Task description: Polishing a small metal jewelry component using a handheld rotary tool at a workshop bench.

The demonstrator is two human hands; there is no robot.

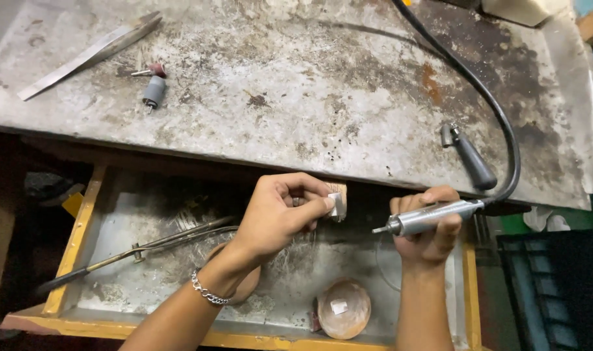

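The left hand (pixel 280 211) is closed in a pinch on a small pale piece (pixel 334 204), thumb and fingertips pressing it against a little wooden peg (pixel 339 200) that juts from the front edge of the desk (pixel 296 84). A chain bracelet (pixel 207 292) sits on that wrist. The right hand (pixel 429 227) is wrapped around a metal rotary handpiece (pixel 426 217), its slim tip aimed left toward the pinched piece but apart from it — a clear gap shows between the two.

By the look of it, the work stands at the approach: the piece is braced and the tool is levelled, with no contact yet. Closing that gap would call for a steady left pinch and a light, controlled touch of the tip, since the piece is small and the fingertips lie right beside it.

A black flexible shaft (pixel 498 117) runs from the handpiece up across the desk and out of view. Beside it lies a dark-handled key (pixel 468 156); farther left sit a small grey mandrel (pixel 154 91) and a long flat metal file (pixel 88 55). The desk top is sheet metal — scratched, stained and rust-spotted.

Below the hands an open yellow-framed tray drawer (pixel 75 240) holds long metal tongs (pixel 147 246) and a round shallow dish (pixel 344 308) with a small pale scrap in it. The surroundings are dim; a dark slatted crate (pixel 550 292) stands at the right.
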